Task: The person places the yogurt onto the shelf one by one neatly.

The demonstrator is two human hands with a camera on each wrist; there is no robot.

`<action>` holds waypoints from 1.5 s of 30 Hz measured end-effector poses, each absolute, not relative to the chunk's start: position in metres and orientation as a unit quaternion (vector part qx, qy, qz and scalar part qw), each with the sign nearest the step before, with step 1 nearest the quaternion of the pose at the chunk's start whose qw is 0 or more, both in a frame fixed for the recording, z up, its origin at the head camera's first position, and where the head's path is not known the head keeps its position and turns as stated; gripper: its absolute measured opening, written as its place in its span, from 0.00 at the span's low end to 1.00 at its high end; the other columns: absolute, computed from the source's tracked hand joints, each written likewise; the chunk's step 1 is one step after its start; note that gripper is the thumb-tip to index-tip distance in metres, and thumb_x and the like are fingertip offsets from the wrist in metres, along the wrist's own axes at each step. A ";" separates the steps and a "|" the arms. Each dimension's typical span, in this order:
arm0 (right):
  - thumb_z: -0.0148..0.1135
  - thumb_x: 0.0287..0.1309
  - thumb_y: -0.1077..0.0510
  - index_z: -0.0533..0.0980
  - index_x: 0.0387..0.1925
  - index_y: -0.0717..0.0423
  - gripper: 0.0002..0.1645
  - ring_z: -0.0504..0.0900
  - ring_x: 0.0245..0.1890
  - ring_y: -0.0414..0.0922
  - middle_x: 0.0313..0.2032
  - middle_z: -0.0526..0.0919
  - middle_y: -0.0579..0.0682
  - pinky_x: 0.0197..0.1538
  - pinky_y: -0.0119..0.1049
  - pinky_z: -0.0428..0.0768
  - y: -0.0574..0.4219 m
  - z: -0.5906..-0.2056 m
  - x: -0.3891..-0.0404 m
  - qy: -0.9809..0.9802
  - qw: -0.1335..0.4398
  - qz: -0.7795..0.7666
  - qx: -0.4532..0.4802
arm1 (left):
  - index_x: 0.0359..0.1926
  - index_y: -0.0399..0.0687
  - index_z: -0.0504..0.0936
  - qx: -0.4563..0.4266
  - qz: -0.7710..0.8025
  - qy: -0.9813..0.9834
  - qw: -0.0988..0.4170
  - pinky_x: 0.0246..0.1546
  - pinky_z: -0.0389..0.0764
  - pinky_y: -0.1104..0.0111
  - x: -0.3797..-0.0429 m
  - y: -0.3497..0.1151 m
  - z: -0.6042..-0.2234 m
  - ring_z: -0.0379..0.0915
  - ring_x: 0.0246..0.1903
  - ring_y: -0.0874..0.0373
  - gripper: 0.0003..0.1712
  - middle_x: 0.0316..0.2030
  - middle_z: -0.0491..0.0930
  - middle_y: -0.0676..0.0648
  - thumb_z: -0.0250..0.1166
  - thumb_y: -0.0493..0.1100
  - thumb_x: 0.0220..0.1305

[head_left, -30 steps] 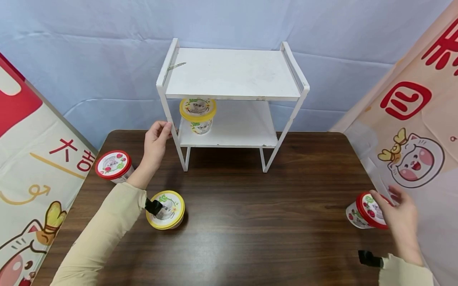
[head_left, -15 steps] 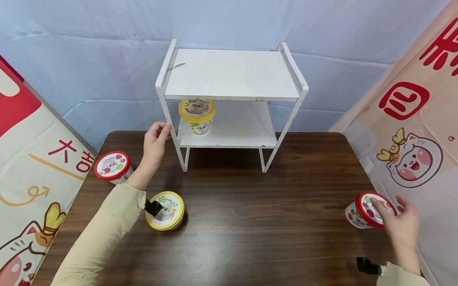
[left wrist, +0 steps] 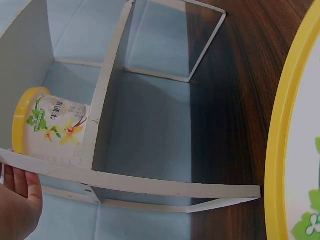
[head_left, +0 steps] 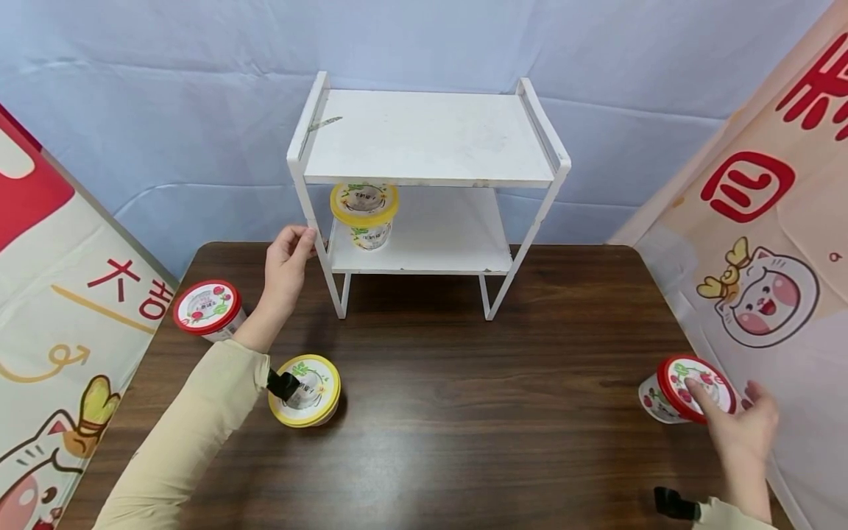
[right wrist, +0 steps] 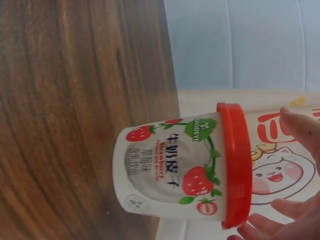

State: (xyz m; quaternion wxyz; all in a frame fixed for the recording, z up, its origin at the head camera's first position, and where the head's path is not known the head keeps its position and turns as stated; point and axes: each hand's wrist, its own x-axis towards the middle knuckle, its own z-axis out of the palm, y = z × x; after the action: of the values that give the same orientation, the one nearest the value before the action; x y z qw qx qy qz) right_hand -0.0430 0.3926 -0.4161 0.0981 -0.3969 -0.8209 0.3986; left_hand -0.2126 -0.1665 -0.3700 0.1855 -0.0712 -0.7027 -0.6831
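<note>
My left hand grips the left front post of a small white two-tier shelf rack; in the left wrist view its fingers curl at the post. Just inside that post, a yellow-lidded paper tub stands on the lower shelf. At the table's right side, my right hand is spread around the lid of a red-lidded strawberry tub. In the right wrist view the thumb stands apart from the red lid, and the other fingers lie near the lid's lower edge. That tub sits upright on the table.
Another yellow-lidded tub stands beneath my left forearm. A second red-lidded tub is at the table's left edge. Printed cloth banners flank the dark wooden table, and a pale blue cloth hangs behind.
My right hand has drawn slightly back and down from the red-lidded tub, showing more of its lid. The left hand keeps its place on the rack post.
</note>
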 end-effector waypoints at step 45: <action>0.79 0.28 0.53 0.43 0.66 0.35 0.68 0.47 0.66 0.37 0.66 0.51 0.39 0.67 0.31 0.44 0.408 -0.506 -0.056 -0.654 0.208 0.572 -0.449 | 0.30 0.46 0.73 -0.069 -0.690 -0.695 0.193 0.36 0.72 0.76 -0.213 -0.165 -0.370 0.70 0.29 0.67 0.07 0.26 0.74 0.59 0.52 0.36 0.66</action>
State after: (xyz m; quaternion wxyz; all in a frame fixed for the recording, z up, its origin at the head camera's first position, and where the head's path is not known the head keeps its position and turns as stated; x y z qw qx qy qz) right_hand -0.0555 0.4081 -0.5061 0.2079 -0.4485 -0.6544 0.5722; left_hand -0.2130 -0.1653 -0.3698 0.1926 -0.0694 -0.6947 -0.6896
